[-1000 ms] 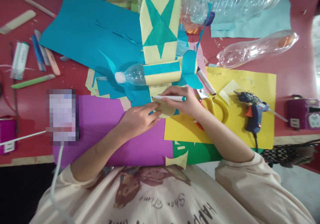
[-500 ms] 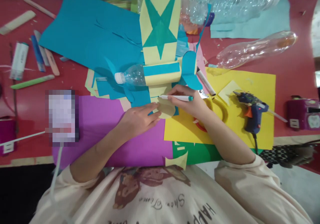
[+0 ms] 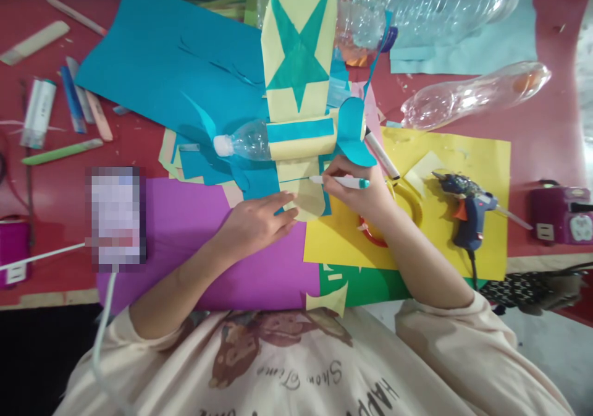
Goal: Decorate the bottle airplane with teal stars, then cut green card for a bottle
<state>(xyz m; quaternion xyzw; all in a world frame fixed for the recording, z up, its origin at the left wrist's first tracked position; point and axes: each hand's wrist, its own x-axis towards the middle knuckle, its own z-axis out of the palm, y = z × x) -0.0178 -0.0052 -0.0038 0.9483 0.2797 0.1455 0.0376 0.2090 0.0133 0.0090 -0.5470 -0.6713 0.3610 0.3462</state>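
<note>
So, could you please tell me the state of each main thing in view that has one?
Left hand: touching the lower wing.
Right hand: holding a marker.
Marker: tip at the drawn line.
Lower wing: crossed partway by that line, no star.
Upper wing: bearing a green star.
Winged bottle: capped, on its side.
Glue gun: lying on its side.

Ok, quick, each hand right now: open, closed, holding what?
Left hand: fingers extended, touching the round-ended pale-yellow paper strip; whether it grips cannot be told.
Right hand: closed, holding the slim white marker with a green end.
</note>
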